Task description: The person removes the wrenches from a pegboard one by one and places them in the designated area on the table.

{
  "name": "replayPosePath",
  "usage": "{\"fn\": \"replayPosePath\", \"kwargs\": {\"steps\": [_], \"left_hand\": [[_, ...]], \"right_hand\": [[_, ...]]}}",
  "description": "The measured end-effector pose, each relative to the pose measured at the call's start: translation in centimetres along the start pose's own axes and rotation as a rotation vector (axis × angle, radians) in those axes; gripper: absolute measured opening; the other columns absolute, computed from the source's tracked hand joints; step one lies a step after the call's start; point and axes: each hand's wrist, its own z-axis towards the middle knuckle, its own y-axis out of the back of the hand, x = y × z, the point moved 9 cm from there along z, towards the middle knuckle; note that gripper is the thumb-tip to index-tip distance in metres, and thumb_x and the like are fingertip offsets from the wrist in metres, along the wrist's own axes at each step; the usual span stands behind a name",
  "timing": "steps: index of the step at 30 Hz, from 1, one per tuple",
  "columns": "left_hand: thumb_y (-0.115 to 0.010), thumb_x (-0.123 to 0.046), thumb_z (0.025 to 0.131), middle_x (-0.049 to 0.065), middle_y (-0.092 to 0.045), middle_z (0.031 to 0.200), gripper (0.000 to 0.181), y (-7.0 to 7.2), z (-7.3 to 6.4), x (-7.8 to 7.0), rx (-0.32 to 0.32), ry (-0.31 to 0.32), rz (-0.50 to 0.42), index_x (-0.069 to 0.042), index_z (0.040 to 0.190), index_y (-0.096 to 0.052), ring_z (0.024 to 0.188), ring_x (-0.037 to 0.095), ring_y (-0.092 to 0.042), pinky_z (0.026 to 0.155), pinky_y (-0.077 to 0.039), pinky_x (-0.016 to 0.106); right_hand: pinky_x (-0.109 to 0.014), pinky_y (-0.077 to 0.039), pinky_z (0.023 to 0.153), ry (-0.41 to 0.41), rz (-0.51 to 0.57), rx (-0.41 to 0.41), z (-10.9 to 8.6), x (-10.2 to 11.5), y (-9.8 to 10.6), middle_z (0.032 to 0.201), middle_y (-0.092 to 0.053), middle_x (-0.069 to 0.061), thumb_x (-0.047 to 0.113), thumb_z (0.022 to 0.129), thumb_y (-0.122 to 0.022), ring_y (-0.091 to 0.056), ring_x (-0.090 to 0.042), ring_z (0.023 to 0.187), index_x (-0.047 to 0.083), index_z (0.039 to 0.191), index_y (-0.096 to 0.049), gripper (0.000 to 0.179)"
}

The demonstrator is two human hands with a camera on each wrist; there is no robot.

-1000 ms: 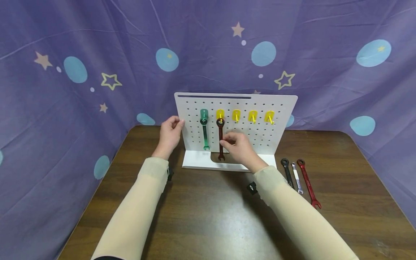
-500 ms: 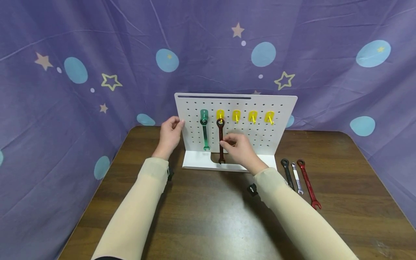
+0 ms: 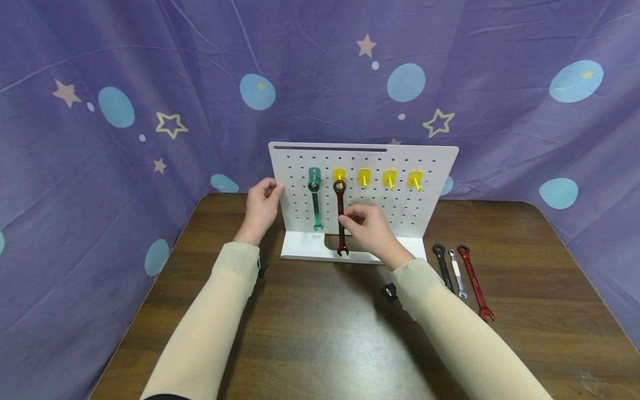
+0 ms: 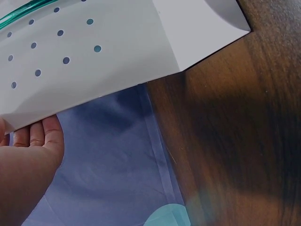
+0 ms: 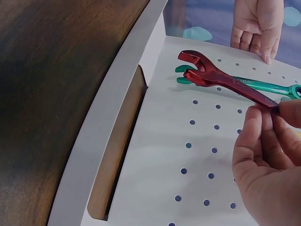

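Observation:
My right hand point(image 3: 367, 226) pinches a dark red combination wrench point(image 3: 341, 206) by its handle between thumb and fingers. Its ring end overlaps the tip of the leftmost yellow hook point(image 3: 339, 174) in the head view. The open end points down and, in the right wrist view, stands out from the white pegboard point(image 5: 197, 155). Just left of it, a green wrench point(image 3: 316, 210) hangs from a green hook point(image 3: 314, 174). My left hand point(image 3: 262, 204) holds the pegboard's left edge, with thumb in front and fingers behind in the left wrist view.
More yellow hooks point(image 3: 389, 179) are fixed along the board to the right. A black wrench point(image 3: 442, 268), a small silver wrench point(image 3: 456, 273) and a red wrench point(image 3: 475, 282) lie on the brown table point(image 3: 320, 333). A purple patterned curtain point(image 3: 320, 66) hangs behind.
The lower end of the held red wrench has swung outward from the board and sits a little lower in the head view. Both hands stay nearly in place.

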Motion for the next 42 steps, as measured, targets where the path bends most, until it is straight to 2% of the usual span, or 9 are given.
{"fn": "replayPosePath", "kwargs": {"steps": [13,26,42], "left_hand": [[-0.062,-0.007,0.103,0.012,-0.056,0.079,0.015,0.16,-0.01,-0.28,-0.004,0.002,0.002,0.008,0.1,-0.066,0.07,0.016,-0.046,0.062,-0.038,0.024],[-0.062,-0.008,0.103,0.011,-0.056,0.079,0.016,0.09,0.02,-0.44,-0.001,0.005,0.005,0.007,0.101,-0.066,0.072,0.017,-0.046,0.062,-0.039,0.025],[-0.062,-0.008,0.103,0.01,-0.056,0.079,0.016,0.01,-0.11,-0.22,-0.003,0.019,0.004,0.007,0.102,-0.066,0.071,0.016,-0.046,0.061,-0.039,0.024]], "right_hand": [[-0.036,-0.052,0.069,-0.017,0.02,0.0,-0.3,0.79,0.42,0.088,-0.071,-0.002,0.017,0.098,-0.07,-0.062,-0.02,0.078,0.006,0.098,-0.076,0.012],[-0.037,-0.053,0.073,-0.019,0.027,-0.004,-0.34,0.69,0.54,0.09,-0.072,-0.001,0.015,0.098,-0.071,-0.065,-0.019,0.08,0.006,0.098,-0.076,0.01],[-0.034,-0.053,0.071,-0.047,0.099,0.006,-0.74,0.49,0.63,0.09,-0.073,-0.003,0.015,0.098,-0.071,-0.064,-0.021,0.08,0.005,0.098,-0.077,0.012]]}}
